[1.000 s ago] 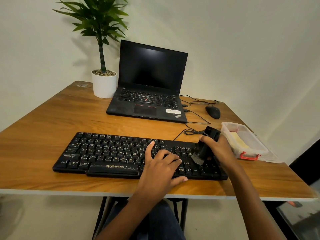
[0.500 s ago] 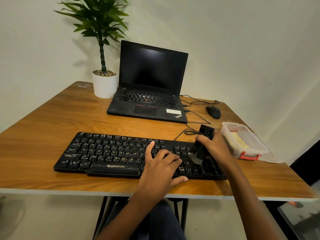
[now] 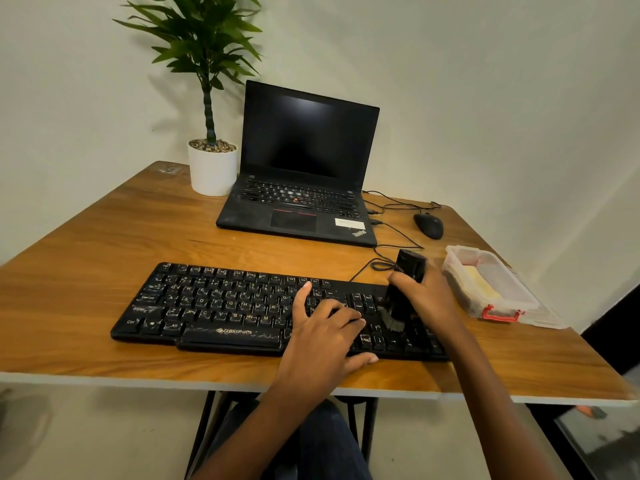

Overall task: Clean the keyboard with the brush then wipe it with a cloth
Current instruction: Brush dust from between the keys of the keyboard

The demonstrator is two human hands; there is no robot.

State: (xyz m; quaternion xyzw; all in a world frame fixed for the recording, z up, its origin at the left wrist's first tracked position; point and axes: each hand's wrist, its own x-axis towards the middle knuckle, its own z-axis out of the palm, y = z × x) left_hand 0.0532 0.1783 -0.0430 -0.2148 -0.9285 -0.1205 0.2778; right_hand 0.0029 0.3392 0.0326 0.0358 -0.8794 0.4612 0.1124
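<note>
Our right hand (image 3: 427,299), closed around the stubby black brush (image 3: 401,294), has swept its bristles slightly leftward across the dusty black keyboard (image 3: 221,306) at six o'clock; our left hand (image 3: 323,336) rests flat, steadying it. Brushing continues.

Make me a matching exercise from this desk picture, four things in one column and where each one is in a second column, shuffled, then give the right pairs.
Things:
1. brush
2. plant pot
3. mouse
4. plastic box

Places:
A. beside the laptop's left side, at the table's far edge
B. in the right hand, bristles down on the keyboard's right part
C. near the table's right edge, just right of the keyboard
D. right of the laptop, on the far side of the table

Pairs: 1-B, 2-A, 3-D, 4-C
</note>
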